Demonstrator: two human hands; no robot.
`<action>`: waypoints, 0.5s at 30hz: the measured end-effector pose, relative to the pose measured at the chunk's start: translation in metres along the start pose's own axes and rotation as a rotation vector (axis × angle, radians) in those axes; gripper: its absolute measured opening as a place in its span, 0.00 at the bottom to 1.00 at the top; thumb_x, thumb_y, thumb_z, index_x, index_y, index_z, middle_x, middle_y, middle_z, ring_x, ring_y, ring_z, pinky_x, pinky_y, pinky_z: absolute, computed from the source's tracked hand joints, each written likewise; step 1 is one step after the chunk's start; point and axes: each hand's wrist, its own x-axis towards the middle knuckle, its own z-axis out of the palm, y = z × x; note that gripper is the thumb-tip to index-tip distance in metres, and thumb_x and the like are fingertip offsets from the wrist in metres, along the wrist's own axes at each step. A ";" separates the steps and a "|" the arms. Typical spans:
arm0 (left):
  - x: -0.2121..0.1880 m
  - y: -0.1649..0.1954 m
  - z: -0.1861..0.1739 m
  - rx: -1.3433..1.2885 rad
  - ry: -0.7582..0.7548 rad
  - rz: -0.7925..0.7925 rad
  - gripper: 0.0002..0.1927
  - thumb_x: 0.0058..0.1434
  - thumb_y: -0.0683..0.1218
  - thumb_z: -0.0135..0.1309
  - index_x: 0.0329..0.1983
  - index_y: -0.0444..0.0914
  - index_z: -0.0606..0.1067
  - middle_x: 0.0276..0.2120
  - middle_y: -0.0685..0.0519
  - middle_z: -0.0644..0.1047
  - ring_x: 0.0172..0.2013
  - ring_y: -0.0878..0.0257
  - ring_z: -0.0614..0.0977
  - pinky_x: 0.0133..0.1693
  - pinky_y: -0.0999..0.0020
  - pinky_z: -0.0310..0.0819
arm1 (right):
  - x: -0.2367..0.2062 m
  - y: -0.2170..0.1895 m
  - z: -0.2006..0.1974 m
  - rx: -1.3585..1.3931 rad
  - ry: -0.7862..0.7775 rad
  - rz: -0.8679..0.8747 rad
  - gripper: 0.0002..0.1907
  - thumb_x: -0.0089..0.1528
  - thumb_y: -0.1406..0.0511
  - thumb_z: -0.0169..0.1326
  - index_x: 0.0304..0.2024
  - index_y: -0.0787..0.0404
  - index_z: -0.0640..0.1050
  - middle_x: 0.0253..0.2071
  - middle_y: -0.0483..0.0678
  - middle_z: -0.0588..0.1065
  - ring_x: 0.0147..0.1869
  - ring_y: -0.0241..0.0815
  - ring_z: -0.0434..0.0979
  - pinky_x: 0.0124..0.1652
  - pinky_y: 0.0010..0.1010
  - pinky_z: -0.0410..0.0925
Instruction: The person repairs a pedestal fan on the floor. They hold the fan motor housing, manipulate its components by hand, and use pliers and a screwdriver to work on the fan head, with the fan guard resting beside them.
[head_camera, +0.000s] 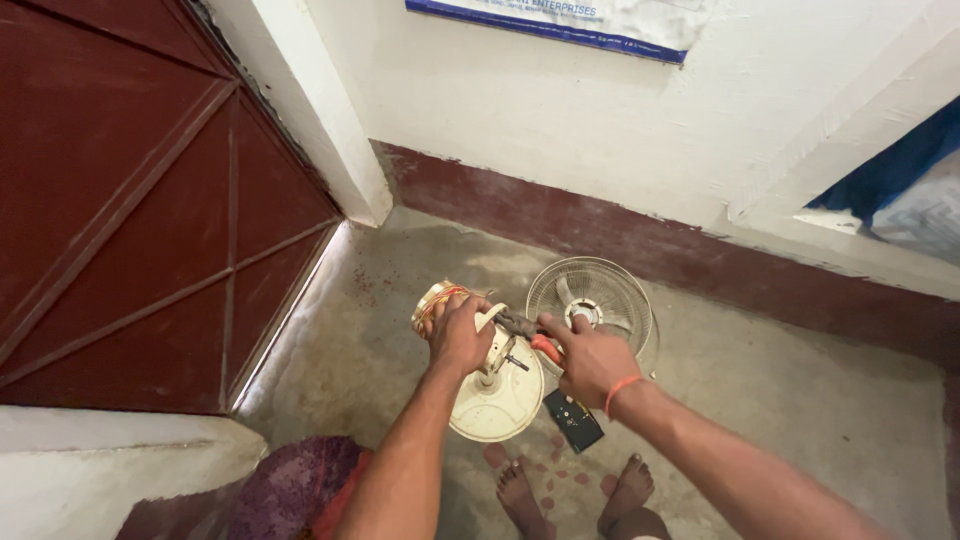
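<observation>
Left hand (458, 335) fingers wrapped around cream fan motor housing (440, 300), above the round fan base (500, 405). Right hand (590, 360) fingers closed on red-handled pliers (530, 335), jaws pointing toward left fingers. Fan grille (592, 297) lies just beyond right knuckles.

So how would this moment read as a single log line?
left hand: grips fan motor | right hand: holds red-handled pliers | fan base below | fan guard on floor

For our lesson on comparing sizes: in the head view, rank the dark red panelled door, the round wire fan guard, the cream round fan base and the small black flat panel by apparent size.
1. Dark red panelled door
2. Round wire fan guard and cream round fan base: look alike, base partly hidden, so unranked
3. Small black flat panel
</observation>
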 end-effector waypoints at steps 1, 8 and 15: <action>0.001 0.000 -0.001 0.001 -0.001 0.003 0.15 0.55 0.50 0.62 0.47 0.50 0.78 0.56 0.54 0.73 0.61 0.50 0.67 0.63 0.45 0.53 | 0.006 0.006 0.001 0.012 -0.086 0.023 0.42 0.53 0.62 0.57 0.70 0.37 0.60 0.55 0.52 0.71 0.49 0.59 0.78 0.48 0.48 0.72; 0.001 -0.001 0.000 0.000 -0.004 -0.004 0.15 0.55 0.50 0.62 0.47 0.51 0.79 0.56 0.55 0.74 0.62 0.50 0.66 0.63 0.46 0.53 | 0.045 0.048 0.018 0.448 -0.312 -0.066 0.40 0.56 0.62 0.54 0.73 0.38 0.64 0.46 0.47 0.76 0.50 0.47 0.76 0.47 0.37 0.68; 0.001 -0.003 0.002 -0.014 0.009 0.016 0.15 0.54 0.50 0.62 0.46 0.51 0.79 0.55 0.55 0.74 0.62 0.51 0.67 0.63 0.46 0.53 | 0.059 0.070 0.019 1.096 -0.911 0.158 0.34 0.47 0.75 0.50 0.58 0.54 0.70 0.31 0.43 0.69 0.22 0.34 0.67 0.23 0.26 0.62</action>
